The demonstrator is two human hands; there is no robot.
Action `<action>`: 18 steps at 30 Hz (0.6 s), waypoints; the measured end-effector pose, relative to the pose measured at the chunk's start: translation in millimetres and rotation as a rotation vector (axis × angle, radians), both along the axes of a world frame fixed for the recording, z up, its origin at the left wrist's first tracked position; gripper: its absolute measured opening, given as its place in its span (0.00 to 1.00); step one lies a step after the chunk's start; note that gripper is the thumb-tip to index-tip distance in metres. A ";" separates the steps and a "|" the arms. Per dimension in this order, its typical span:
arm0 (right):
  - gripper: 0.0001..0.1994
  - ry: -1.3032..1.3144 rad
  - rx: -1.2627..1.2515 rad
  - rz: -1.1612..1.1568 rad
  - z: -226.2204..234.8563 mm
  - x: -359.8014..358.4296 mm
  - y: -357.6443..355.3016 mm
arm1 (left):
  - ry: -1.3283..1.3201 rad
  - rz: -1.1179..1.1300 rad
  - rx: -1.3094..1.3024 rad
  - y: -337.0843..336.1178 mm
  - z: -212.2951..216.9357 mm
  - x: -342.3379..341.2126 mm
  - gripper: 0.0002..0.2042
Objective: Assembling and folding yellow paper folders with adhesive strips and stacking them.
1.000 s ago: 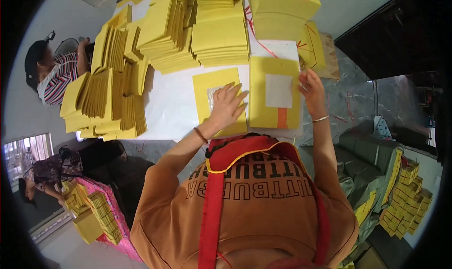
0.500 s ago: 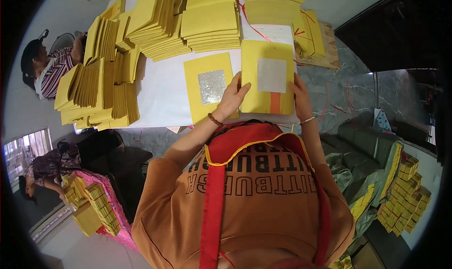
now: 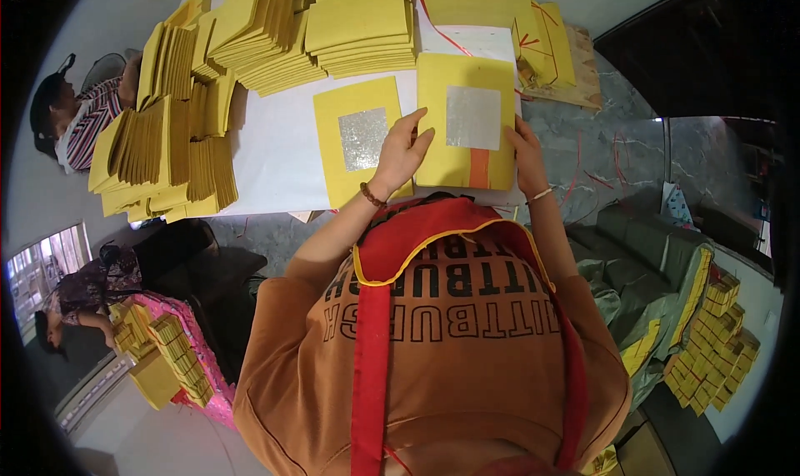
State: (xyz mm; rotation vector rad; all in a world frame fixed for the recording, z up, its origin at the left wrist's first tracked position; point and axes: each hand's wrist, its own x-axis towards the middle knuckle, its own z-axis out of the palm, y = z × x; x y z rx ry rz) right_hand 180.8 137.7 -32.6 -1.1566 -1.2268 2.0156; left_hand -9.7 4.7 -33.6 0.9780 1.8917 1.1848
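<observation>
In front of me on the table lies a stack of yellow paper sheets (image 3: pixel 431 155), its top sheet bearing a silver square and an orange strip below it. My left hand (image 3: pixel 403 152) is at its left edge, thumb and fingers apart, the fingertips just over the edge. Along the right edge rests my right hand (image 3: pixel 527 152), fingers stretched against the side and partly hidden. Neither hand visibly grips the stack. Just left of it, partly under my left wrist, another yellow sheet (image 3: pixel 332 134) with a silver square lies flat.
Several piles of folded yellow paper (image 3: pixel 358 42) cover the table's (image 3: pixel 275 159) far and left sides. Red-tied yellow bundles (image 3: pixel 550 47) lie on a wooden board at far right. One person (image 3: pixel 92 113) is at far left; another (image 3: pixel 87 284) handles yellow bundles lower left.
The whole table view has shifted slightly up and left. My left hand has loosened a little from the stack's edge; the right stays at its side.
</observation>
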 end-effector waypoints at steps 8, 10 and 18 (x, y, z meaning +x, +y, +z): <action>0.18 -0.130 0.472 -0.204 -24.0 7.0 -10.6 | 0.625 -0.156 0.249 -6.7 26.1 10.3 0.21; 0.16 -0.209 0.785 -0.057 -14.8 12.4 -8.0 | 0.824 -0.539 0.331 -11.1 32.5 10.9 0.24; 0.12 -0.348 1.016 0.346 -19.8 22.6 1.8 | 0.864 -0.769 0.332 -8.5 32.1 13.1 0.17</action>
